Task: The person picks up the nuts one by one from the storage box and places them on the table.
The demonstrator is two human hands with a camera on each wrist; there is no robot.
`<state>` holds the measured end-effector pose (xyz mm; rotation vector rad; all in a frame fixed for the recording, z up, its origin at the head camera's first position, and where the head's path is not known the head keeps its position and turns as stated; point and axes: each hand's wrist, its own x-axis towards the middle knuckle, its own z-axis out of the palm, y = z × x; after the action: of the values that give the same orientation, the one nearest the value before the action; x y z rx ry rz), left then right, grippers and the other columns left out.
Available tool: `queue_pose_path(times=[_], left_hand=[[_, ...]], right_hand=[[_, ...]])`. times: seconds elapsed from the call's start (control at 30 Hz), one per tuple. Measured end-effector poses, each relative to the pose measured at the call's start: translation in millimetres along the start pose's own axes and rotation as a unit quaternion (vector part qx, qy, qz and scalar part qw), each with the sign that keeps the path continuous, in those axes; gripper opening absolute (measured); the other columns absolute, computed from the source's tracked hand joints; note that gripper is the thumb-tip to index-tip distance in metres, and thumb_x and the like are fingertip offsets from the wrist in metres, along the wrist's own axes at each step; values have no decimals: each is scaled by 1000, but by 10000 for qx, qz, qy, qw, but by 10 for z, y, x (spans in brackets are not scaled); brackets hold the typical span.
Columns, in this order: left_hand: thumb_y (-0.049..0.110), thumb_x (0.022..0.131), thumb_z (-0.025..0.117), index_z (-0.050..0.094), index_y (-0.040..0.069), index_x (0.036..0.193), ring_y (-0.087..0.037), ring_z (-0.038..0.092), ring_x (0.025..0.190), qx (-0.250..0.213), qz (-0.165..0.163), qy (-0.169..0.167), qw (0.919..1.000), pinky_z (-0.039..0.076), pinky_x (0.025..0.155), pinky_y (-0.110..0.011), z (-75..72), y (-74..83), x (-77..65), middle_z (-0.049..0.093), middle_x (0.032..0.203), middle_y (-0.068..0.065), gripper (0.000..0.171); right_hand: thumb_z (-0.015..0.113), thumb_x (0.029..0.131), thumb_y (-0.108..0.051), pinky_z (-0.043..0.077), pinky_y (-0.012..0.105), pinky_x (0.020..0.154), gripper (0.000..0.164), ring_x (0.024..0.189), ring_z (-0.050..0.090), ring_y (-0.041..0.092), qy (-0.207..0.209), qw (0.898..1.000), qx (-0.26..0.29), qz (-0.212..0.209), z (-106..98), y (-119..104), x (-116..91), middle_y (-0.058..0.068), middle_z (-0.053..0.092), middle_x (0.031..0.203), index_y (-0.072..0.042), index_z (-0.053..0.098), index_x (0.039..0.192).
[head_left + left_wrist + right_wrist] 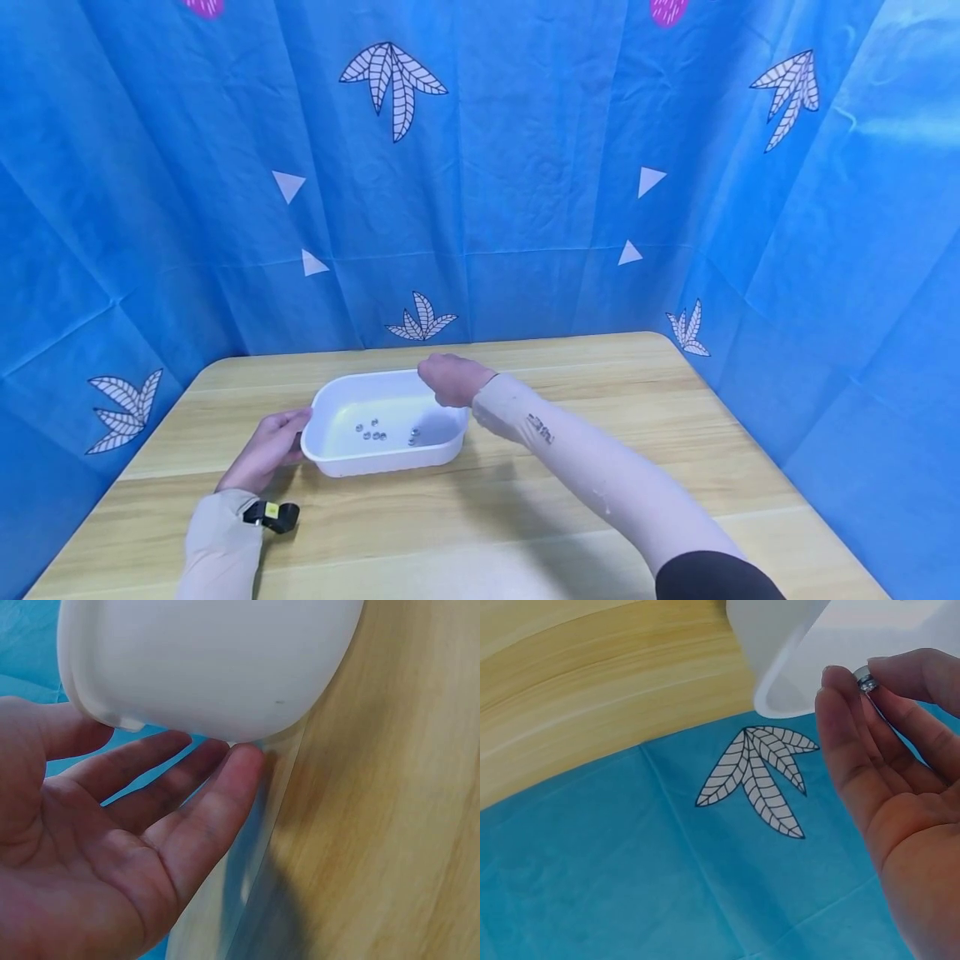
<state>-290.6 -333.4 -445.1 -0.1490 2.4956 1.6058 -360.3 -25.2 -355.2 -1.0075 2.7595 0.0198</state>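
A white plastic tray (382, 464) sits on the table, with several small round silvery metal pieces (376, 436) lying loose on its floor. At the tray's left end, my left hand (266, 446) holds the rim. In the left wrist view its thumb is at the tray's edge (202, 690) and its fingertips touch the underside of that end. Over the right end of the tray is my right hand (455, 380). It pinches a small silvery metal piece (865, 679) with a dark band between thumb and fingertips, seen in the right wrist view.
The wooden table (615, 400) extends to both sides of the tray and in front of it. A blue patterned curtain (525, 167) hangs behind and at both sides. My left wrist wears a small black device (273, 515).
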Motion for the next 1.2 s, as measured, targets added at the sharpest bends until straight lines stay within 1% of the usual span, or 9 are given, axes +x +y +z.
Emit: queue_pose_path(times=[0.2,0.33,0.43,0.53,0.7,0.83,0.93,1.0,1.2], left_hand=[[47,112,34,38,-8,154,-9,63,109,68,-54,12,10000,60,86,-25,2,-5,0,52,149,-29,69],[46,112,35,39,-9,153,-6,63,106,4,-24,21,10000,60,85,-26,4,-9,-2,55,146,-29,68],[45,112,35,40,-9,152,-5,63,104,-34,-5,15,10000,60,85,-25,3,-5,-1,56,144,-29,68],[46,112,35,40,-8,153,-6,64,106,-25,-8,0,10000,60,86,-26,0,2,4,55,146,-29,68],[47,112,33,40,-7,153,-10,65,111,13,-23,-14,10000,61,87,-28,4,9,6,53,148,-30,68],[46,112,34,40,-8,153,-7,65,107,-15,-3,-3,10000,61,87,-27,13,7,3,54,147,-30,68],[45,113,35,38,-10,153,-4,64,104,-36,23,-15,10000,61,86,-26,15,3,-3,53,147,-31,68],[44,113,34,37,-10,153,-3,64,103,-33,29,-33,10000,61,86,-25,11,-2,-4,52,148,-31,68],[46,112,34,35,-10,154,-4,63,105,20,-1,-31,10000,61,85,-25,6,-14,4,50,149,-32,70]], right_hand=[[68,96,-1,58,22,85,25,92,65,14,102,9999,-101,-5,-27,44,-53,5,70,108,-10,65,119],[68,95,0,58,24,89,26,96,66,16,194,9995,-218,-78,-35,87,-81,7,71,111,-7,66,120],[69,94,1,58,24,89,26,97,65,17,276,9994,-162,-94,-43,136,-100,7,70,111,-6,67,119],[67,95,2,59,24,86,23,93,65,17,360,9993,-85,-96,-55,196,-118,8,71,107,-5,67,116],[61,97,1,57,25,78,18,83,61,16,438,9989,-170,-49,-57,314,-154,8,70,101,-3,68,114],[64,95,2,55,24,70,16,75,59,15,517,9984,-204,-38,-36,413,-190,8,71,93,-2,71,109],[66,92,5,53,24,64,13,70,58,15,583,9981,-172,-16,-18,478,-216,7,71,85,-3,71,101],[66,90,7,52,25,63,13,69,57,15,584,9982,-106,6,-6,514,-231,7,70,83,-3,72,98],[66,88,10,56,27,71,16,76,60,16,544,9985,-2,115,80,612,-262,6,70,88,-4,70,96]])
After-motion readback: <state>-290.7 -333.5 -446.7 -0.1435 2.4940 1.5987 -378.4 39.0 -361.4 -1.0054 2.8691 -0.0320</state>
